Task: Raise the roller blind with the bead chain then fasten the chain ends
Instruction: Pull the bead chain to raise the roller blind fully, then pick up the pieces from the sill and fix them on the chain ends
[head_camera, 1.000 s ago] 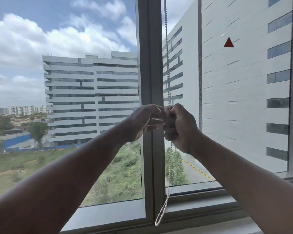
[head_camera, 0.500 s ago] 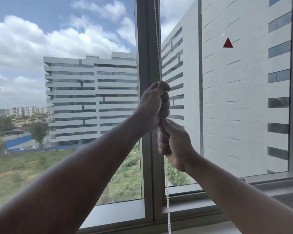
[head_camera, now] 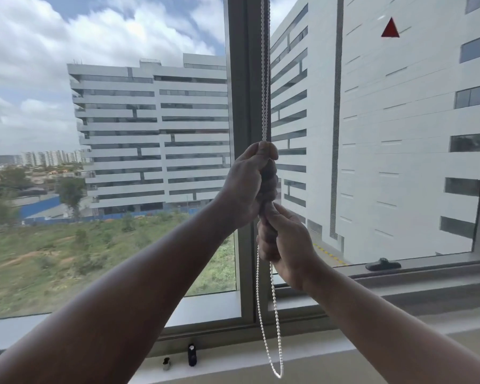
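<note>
white bead chain (head_camera: 265, 79), grey window frame (head_camera: 245, 79), red triangle sticker (head_camera: 390, 29)

Pale window sill (head_camera: 311, 356) below the frame; small silver piece (head_camera: 166, 363) and small black piece (head_camera: 192, 355) standing side by side.

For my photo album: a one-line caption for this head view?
Left hand above right hand, both gripping a white bead chain at the window frame.

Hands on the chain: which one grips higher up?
The left hand is the upper one, gripping the chain by the window post; the right hand grips just beneath it, touching.
</note>
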Demonstrator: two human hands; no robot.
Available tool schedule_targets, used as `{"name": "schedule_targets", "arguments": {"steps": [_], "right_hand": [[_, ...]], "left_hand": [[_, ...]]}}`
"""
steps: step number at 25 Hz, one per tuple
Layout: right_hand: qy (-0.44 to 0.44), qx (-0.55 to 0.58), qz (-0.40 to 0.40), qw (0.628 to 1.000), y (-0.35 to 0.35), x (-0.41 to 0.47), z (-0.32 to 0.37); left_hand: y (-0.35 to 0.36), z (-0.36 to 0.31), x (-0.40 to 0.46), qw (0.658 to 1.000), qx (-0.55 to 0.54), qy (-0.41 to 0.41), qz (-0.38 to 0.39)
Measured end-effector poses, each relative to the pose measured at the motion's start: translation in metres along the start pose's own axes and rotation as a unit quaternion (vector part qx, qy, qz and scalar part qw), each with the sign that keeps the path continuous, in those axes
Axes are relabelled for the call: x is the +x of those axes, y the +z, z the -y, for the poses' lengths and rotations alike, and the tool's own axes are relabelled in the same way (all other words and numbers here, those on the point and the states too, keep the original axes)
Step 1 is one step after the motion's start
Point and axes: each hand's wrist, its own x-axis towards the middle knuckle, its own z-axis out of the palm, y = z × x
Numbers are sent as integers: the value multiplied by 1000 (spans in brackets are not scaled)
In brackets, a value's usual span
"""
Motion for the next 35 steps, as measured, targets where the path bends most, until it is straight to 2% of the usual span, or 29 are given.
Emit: {"name": "schedule_targets", "arguments": {"steps": [6,11,15,19,21,22,23,25,26,27,30,35], "right_hand": [[43,22,-15,999,-17,-24,-47],[105,-25,-49,993,-33,-64,-100],[111,-68,-69,989,-37,-81,-128],[90,-88,-105,986,-37,-94,-163],[67,-189,-115,973,-44,-106,-186],[53,-278,-120,952,-49,-114,-198],[27,-395,-127,909,-55,-123,-210],[-65,-622,-126,770,-65,-141,-231],[-104,-683,-118,714,-67,-145,-240],[-126,-716,-111,678,-68,-148,-247],[-156,-761,-86,624,-72,-154,-263],[-158,-802,-53,573,-85,-165,-279]], "left_hand": [[-21,46,-28,1000,-14,-26,-8],[-43,102,-73,996,-7,-79,-28],[-56,125,-97,996,-16,-77,-40],[-74,149,-123,993,72,-57,-67],[-89,164,-138,990,112,-57,-69],[-99,171,-146,988,130,-52,-67],[-108,178,-154,985,151,-46,-65],[-128,193,-170,981,177,-43,-60],[-138,199,-177,981,183,-43,-54],[-146,205,-184,980,190,-45,-50],[-162,219,-198,973,216,-60,-48],[-171,235,-211,967,239,-78,-45]]}}
